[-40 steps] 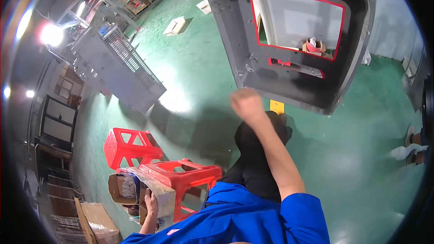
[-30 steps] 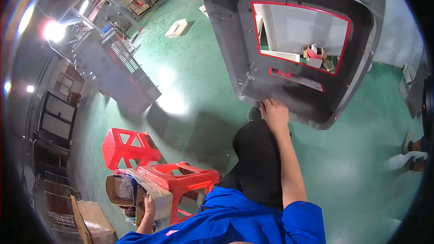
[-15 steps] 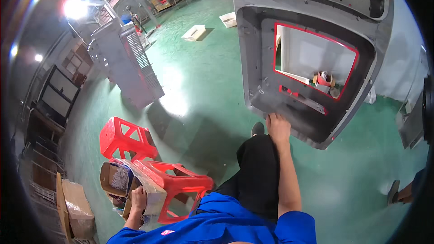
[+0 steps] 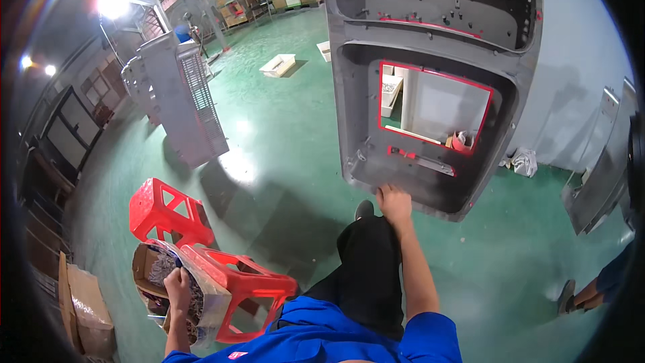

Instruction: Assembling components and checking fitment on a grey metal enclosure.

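Note:
My right hand (image 4: 394, 203) rests on the bottom edge of a large dark-grey panel (image 4: 349, 128), its fingers curled over the rim. The panel stands upright before me, with a hollow inner side, a red-edged window opening and a slotted upper section. My left hand (image 4: 177, 287) is closed above an open cardboard box (image 4: 213, 302) beside a red stool (image 4: 252, 281). What its fingers hold, if anything, is too small to make out. Small greyish parts in clear plastic (image 4: 161, 269) lie in the box. A second red stool (image 4: 168, 212) stands just beyond.
Another grey panel (image 4: 178, 104) with vents stands farther left. White trays (image 4: 277, 65) lie on the green floor (image 4: 289, 148). A flattened carton (image 4: 91, 306) is at lower left. A person's leg and shoe (image 4: 568, 297) show at the right, near leaning grey panels (image 4: 594, 168).
My left hand has moved farther forward over the box, uncovering more of its contents. The right hand stays on the panel's bottom edge. My view has turned slightly, showing more of the panel's top.

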The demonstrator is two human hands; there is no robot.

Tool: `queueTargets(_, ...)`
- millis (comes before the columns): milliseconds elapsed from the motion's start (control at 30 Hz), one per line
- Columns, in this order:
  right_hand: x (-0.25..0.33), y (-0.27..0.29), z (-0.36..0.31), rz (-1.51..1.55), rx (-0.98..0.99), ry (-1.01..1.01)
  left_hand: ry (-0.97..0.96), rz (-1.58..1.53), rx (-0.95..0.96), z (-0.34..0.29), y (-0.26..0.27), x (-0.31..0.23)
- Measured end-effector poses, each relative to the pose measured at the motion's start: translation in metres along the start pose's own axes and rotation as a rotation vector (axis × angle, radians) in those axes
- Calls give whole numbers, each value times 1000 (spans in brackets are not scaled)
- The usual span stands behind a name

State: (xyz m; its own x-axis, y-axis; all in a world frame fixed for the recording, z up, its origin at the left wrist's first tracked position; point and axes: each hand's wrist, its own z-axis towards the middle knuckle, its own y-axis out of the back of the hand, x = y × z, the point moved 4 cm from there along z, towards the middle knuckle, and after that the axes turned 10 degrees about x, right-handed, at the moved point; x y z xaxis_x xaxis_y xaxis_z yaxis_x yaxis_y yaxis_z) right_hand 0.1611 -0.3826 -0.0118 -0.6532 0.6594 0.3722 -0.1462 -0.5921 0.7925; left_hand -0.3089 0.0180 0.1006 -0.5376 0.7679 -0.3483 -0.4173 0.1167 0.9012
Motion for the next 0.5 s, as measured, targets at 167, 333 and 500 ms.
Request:
queueTargets(167, 14, -3, 4, 96, 130, -54, 154, -1205, 255, 54, -26, -102)
queueTargets(333, 49, 22, 0, 631, -97, -88, 264, -1912, 985, 57, -137, -254)
queueTargets(500, 155, 96, -23, 800, -208, -67, 91, -2164, 1579, 63, -196, -348)
